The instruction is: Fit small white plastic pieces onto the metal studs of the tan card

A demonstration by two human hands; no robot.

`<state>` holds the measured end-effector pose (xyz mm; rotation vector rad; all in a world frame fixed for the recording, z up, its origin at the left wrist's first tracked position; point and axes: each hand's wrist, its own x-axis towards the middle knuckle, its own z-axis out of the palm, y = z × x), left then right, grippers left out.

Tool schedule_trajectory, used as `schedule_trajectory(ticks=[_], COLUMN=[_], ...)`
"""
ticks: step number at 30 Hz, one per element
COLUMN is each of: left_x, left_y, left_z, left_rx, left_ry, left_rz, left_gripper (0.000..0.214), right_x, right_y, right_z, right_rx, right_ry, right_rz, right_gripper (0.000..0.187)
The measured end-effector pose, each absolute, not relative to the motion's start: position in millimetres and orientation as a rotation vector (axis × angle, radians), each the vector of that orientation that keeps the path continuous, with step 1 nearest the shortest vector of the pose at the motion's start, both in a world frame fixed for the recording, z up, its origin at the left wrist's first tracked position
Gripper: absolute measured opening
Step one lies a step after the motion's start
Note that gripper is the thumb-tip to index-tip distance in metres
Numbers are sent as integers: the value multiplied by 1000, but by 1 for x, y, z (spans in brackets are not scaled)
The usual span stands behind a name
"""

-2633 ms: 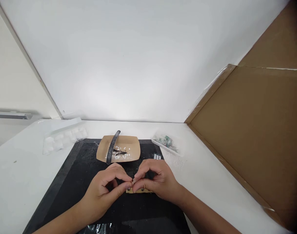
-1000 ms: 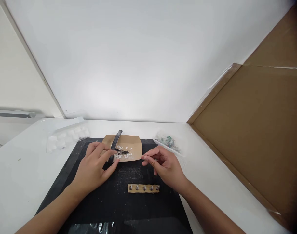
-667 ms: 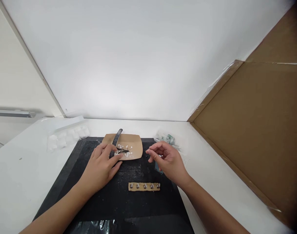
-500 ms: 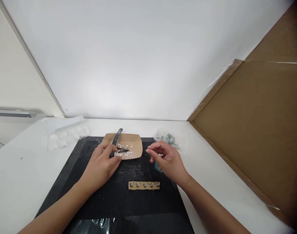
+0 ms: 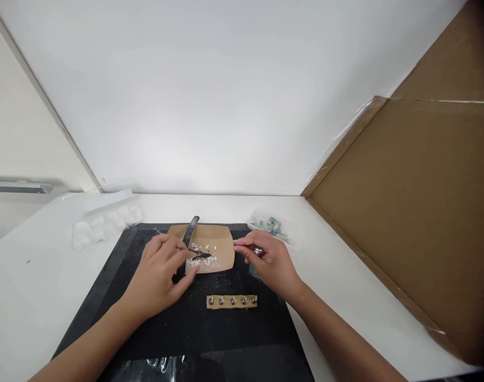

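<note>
A shallow brown cardboard tray lies on the black mat, with small white pieces and a short dark item in it. Dark tweezers lean over its left part, their lower end hidden behind my left hand. That hand is open at the tray's near-left side, thumb and fingers apart, fingertips by the white pieces. My right hand is closed in a pinch at the tray's right edge; whatever is between the fingertips is too small to make out. Nearer to me lies a wooden strip bearing several metal fittings with white pieces.
A clear bag with green-and-white contents lies behind my right hand. At the left are white packets in clear plastic. The black mat covers the white table. A cardboard panel stands at the right, a white wall behind.
The tray sits slightly nearer to me. My left thumb and fingers have spread apart. My right hand has shifted a little left, its pinched fingertips now at the tray's edge.
</note>
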<state>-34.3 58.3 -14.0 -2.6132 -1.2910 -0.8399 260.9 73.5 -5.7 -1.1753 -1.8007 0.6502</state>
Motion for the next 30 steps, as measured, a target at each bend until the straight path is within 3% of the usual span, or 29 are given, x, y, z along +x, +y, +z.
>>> schedule_trajectory(ticks=[10, 30], left_x=[-38, -33], left_y=[69, 69], left_z=[-25, -22], left_rx=[-2258, -2413], left_ry=[-1793, -1773], left_rz=[-737, -1089], left_gripper=[43, 22], right_x=[261, 252], right_y=[73, 74], right_z=[-14, -19], right_rx=[-1158, -1098], right_ry=[-1809, -1974], right_rz=[783, 563], right_gripper=[25, 20])
